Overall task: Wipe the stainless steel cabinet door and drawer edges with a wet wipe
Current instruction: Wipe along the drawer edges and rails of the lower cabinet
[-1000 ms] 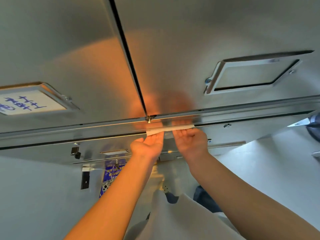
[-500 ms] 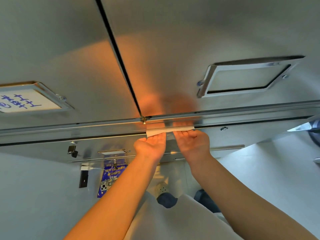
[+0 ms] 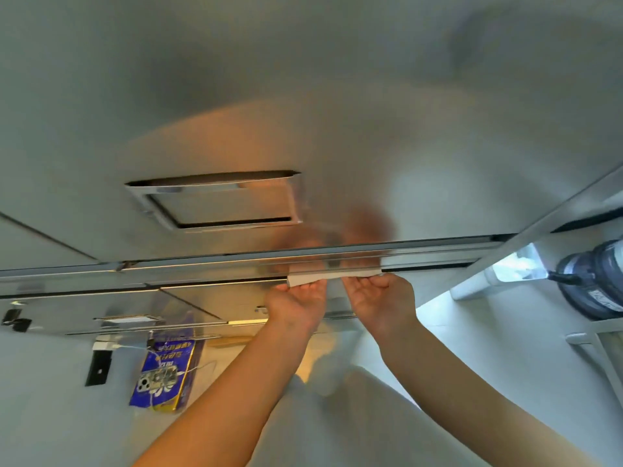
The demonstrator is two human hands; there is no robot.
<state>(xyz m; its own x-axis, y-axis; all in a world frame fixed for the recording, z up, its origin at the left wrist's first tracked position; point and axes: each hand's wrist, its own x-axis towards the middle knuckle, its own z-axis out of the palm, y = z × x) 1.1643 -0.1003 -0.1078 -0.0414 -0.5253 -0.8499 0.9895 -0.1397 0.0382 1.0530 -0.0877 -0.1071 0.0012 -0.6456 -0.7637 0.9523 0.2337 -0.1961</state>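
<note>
Here, both hands raised side by side to the bottom edge (image 3: 202, 264) of the stainless steel cabinet door (image 3: 303, 96), palms turned toward the camera. Left hand (image 3: 298, 303) curled, fingertips pressed up against the wet wipe (image 3: 332, 276) at its left end. Right hand (image 3: 381, 299) just beside it, likewise curled, fingers pinned to the wipe's right end. Wipe folded into a narrow white strip, stretched flat along the metal lip between the two hands, touching the edge along its whole length. How far the fingers wrapped over the far side of the strip: cannot tell, hidden by the lip.

Above the hands, a blurred warm reflection of them in the brushed steel. Farther left on the door, a recessed rectangular handle (image 3: 219, 203). Below the edge, a second steel front (image 3: 118, 305) with a thin slot, slightly blurred. Lower left, against the pale wall (image 3: 50, 399), a blue printed packet (image 3: 167, 375) with a phone (image 3: 146, 387) resting on it, and a black bracket (image 3: 97, 367) just to their left. At far right, a large water bottle (image 3: 596, 278) lying on a white rack (image 3: 603, 335). Bare forearms reaching up from the bottom of the view, well apart at the elbows and close at the wrists.
</note>
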